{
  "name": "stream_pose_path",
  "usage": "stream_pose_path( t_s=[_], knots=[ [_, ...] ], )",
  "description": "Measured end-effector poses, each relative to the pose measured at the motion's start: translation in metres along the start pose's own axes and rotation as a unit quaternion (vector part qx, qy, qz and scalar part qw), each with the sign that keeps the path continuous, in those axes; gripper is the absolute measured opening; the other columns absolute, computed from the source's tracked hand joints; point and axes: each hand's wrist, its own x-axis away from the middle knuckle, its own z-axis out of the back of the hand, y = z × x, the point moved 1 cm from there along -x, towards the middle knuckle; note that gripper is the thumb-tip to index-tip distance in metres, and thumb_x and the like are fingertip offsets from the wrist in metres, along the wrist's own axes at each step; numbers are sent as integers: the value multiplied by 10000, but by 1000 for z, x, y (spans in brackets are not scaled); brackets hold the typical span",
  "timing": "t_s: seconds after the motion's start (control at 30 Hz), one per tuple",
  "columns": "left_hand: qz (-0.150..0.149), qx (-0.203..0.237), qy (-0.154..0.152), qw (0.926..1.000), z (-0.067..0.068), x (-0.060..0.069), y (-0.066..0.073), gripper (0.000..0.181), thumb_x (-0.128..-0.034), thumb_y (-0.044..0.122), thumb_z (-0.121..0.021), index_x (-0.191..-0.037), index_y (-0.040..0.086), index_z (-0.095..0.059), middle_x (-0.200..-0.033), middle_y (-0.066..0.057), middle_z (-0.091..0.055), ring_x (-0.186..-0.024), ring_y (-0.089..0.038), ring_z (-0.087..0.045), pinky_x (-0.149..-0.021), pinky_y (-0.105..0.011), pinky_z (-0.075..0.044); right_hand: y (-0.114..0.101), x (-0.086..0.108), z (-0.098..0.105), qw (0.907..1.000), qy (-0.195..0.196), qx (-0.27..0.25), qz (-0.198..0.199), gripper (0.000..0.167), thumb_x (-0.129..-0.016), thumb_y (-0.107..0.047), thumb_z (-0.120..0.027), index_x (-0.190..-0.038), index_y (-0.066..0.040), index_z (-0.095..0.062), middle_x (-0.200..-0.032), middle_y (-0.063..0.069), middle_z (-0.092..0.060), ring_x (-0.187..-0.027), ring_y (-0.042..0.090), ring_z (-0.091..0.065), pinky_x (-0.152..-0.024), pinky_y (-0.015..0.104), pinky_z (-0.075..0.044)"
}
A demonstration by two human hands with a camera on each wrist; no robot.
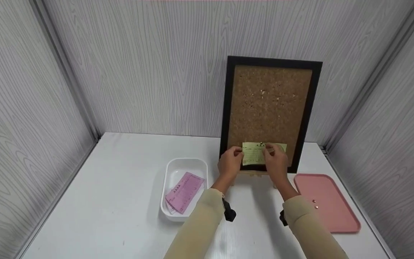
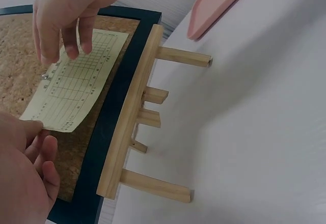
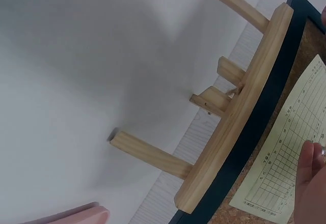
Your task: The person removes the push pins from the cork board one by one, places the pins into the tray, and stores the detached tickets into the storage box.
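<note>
1. Currently, the white tray (image 1: 183, 166), left of the corkboard (image 1: 271, 111) and in front of it, contains at least two overlapping pink slips (image 1: 185, 192); none shows on the corkboard, so I take these as work not yet done.
2. At the corkboard's lower left, the left hand (image 1: 230, 162) pinches the left edge of the yellow slip (image 1: 253, 154) between thumb and finger.
3. That yellow slip lies across the lower part of the corkboard, a silver pin (image 2: 45, 76) at its top edge. My judgement: placed but not finished, as both hands are at it; how deep the silver pin sits cannot be told.
4. At the corkboard's lower right, the right hand (image 1: 277, 160) has its fingers bent over the yellow slip, close to the silver pin; whether they grip anything, I cannot tell.
5. Right of the corkboard and in front of it, the pink tray (image 1: 322, 187) holds two small studs (image 1: 316, 207), apparently unused.
</note>
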Motion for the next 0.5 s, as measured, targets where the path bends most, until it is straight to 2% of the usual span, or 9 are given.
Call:
stream_pose_path(
  t_s=[0.33,0.5],
  knots=[
    [61,56,26,10000,2,0,2,193,-1000,310,-632,-1153,240,-727,-1018,94,-730,-852,-98,-665,-814,-378,-515,-2,-9,-16,9989,176,-232,-362,221,-988,-226,-663,-1116,-47,-684,-1048,113,-625,-933,244,-598,-752,374,-479],
    [24,-8,28,10000,2,0,3,193,-1006,306,-622,-1153,240,-728,-1051,73,-733,-893,-117,-677,-829,-389,-524,-3,-11,-19,9990,388,-84,-225,197,-981,-185,-671,-1081,-16,-678,-1038,150,-629,-940,277,-608,-794,402,-482]
  ],
)
